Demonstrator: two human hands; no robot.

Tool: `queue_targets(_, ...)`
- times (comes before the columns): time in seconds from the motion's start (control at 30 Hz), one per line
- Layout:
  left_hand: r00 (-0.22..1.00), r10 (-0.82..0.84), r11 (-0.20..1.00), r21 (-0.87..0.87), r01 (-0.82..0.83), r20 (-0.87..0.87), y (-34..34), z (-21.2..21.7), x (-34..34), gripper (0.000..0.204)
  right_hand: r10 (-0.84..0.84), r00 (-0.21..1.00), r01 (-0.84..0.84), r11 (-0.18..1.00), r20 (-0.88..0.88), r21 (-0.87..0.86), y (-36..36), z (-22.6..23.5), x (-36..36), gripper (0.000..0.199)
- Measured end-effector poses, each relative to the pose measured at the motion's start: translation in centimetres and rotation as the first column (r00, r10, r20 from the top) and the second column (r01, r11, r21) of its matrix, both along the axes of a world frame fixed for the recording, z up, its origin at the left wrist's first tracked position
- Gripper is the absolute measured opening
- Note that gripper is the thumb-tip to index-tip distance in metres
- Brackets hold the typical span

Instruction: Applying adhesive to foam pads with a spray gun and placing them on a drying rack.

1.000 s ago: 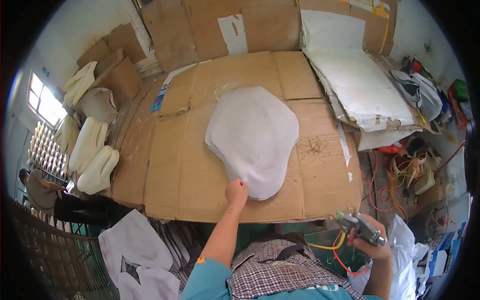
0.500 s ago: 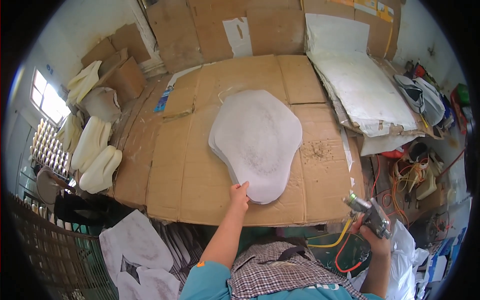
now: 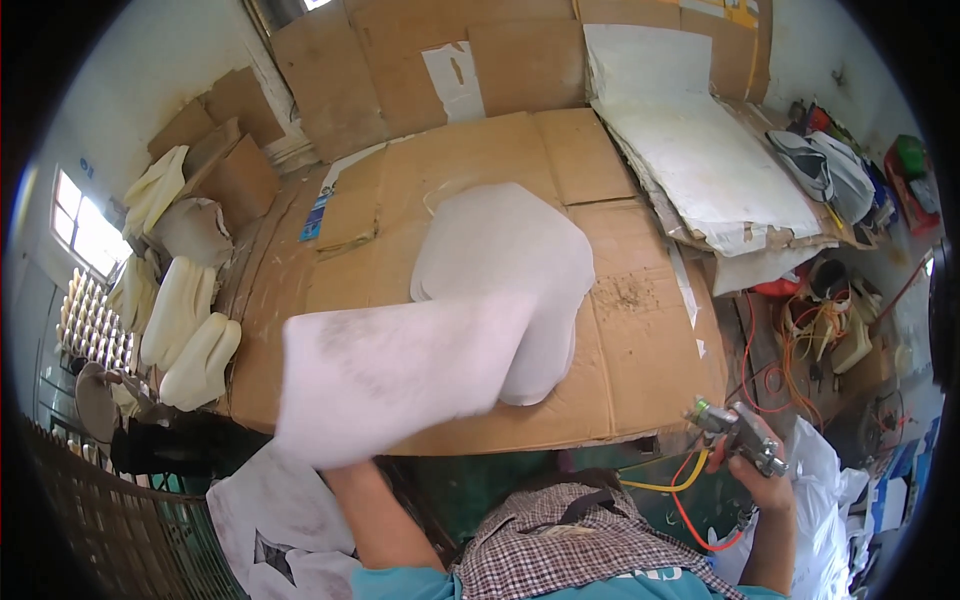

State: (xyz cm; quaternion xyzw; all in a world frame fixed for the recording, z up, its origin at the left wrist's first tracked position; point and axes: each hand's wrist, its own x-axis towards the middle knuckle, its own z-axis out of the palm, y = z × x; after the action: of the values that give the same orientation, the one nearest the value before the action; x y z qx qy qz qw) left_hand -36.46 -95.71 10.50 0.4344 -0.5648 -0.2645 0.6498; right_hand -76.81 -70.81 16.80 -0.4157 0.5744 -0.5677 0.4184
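Observation:
A rounded white foam pad [image 3: 520,240] lies flat on the cardboard-covered table [image 3: 640,350]. Nearer to me, a white sheet [image 3: 400,370] is raised and blurred with motion, covering the pad's near left part. I cannot tell whether the sheet is a layer of that pad. My left forearm [image 3: 370,510] reaches up under the sheet's lower edge, where my left hand grips it, hidden behind it. My right hand [image 3: 765,480] is low at the right, off the table's near edge, and holds a metal spray gun [image 3: 735,430] with a yellow and a red hose.
White boards [image 3: 700,170] are stacked at the back right. Cream foam shapes [image 3: 185,320] lie off the table's left side. Cardboard sheets [image 3: 400,60] lean on the back wall. Orange cables and tools [image 3: 820,320] clutter the right. A printed white cloth [image 3: 270,520] lies at the lower left.
My left hand, which rested at the pad's near edge, has lifted a white sheet up and toward me. My right hand with the spray gun has shifted slightly right and down.

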Motion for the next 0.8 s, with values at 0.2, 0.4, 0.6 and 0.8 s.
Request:
queue_targets(0.2,0.99,0.085,0.995,-0.055,-0.079,0.109,6.6,-0.9,5.8,0.043,-0.07,0.997,0.071,0.997,0.037,-0.042,-1.2,-0.4,1.5,0.053)
queue_targets(0.4,0.962,0.183,0.981,-0.107,-0.164,0.204,9.0,-0.6,8.6,0.044,-0.295,0.954,0.293,0.955,-0.048,-0.038,0.3,-0.2,1.6,0.044)
queue_targets(0.6,0.915,0.279,0.957,-0.163,-0.24,0.292,10.2,-0.1,11.0,0.044,0.048,0.997,-0.042,0.995,-0.061,0.088,3.3,0.6,1.7,0.055)
queue_targets(0.8,0.854,0.373,0.922,-0.25,-0.296,0.362,10.4,1.7,9.6,0.045,-0.263,0.965,0.263,0.963,-0.014,0.055,3.0,0.4,2.5,0.061)
